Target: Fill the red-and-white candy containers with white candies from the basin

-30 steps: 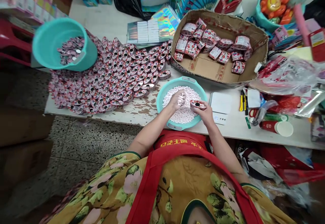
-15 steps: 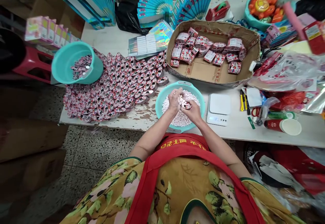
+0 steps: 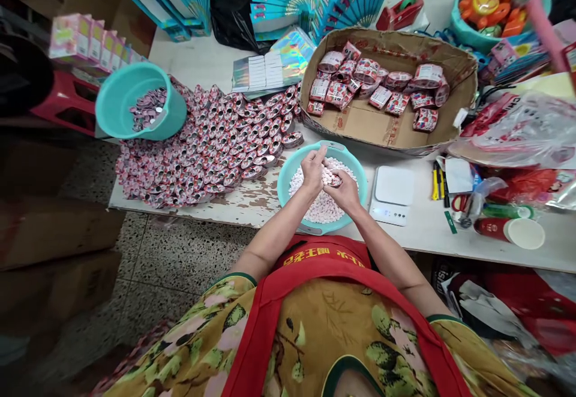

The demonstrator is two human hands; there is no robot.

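worn white table (image 3: 261, 199), a turquoise basin (image 3: 284, 184) of pale pellets (image 3: 323, 210) near its front edge.
the right hand (image 3: 345, 192) grips a small red-and-white printed container (image 3: 335, 182) above the pellets, half covered, its long axis roughly crosswise, mouth direction hidden; the left hand (image 3: 312, 170) curls beside it, whether closed on pellets i cannot tell. one second ago the hands were apart; now they meet.

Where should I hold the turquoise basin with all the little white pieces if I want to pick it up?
I'd grip the turquoise basin by its far handle and near handle, coming from outside the rim. They sit at opposite ends of the round rim, and white pieces cover the bottom, so keeping it level would probably help.
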